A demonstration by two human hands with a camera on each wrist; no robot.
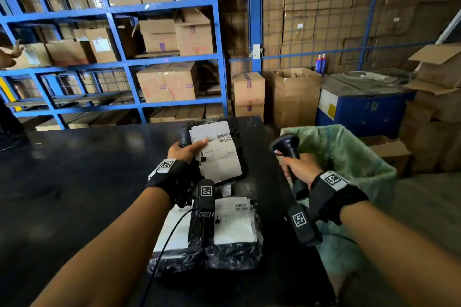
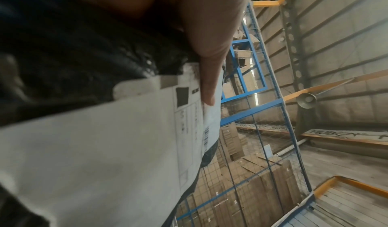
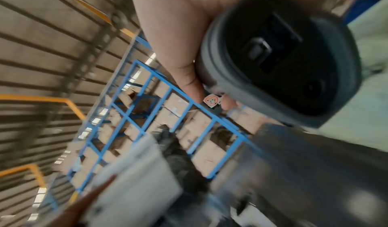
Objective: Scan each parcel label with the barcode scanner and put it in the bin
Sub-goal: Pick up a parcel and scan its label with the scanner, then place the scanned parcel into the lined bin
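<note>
The fingers of the left hand (image 1: 183, 151) are clamped on the held parcel (image 1: 214, 149), thumb lying flat across its white shipping label (image 1: 215, 152) and the other fingers hidden underneath, so the parcel is lifted clear of the black tabletop (image 1: 74, 182) with the printed face up. The fingers of the right hand (image 1: 300, 166) are wrapped round the handle of the barcode scanner (image 1: 287, 148), whose head sits just right of the parcel, above the near edge of the bin (image 1: 349, 157); whether a finger rests on the trigger I cannot tell. Two more parcels (image 1: 224, 232) lie side by side on the tabletop below the left wrist, not yet handled. The main risk, as I judge it, is a failed read: the thumb tip sits just beside the barcode strip, and the label curves and wrinkles over soft packing, so a slip of the thumb or a glancing angle could hide or distort the bars. The glossy black wrap is crinkled and slick, so the one-handed pinch could slide. The scanner is hard, dark plastic with a rounded head; the bin is lined with a thin, pale green bag that looks loose and could snag a parcel on its rim.
</note>
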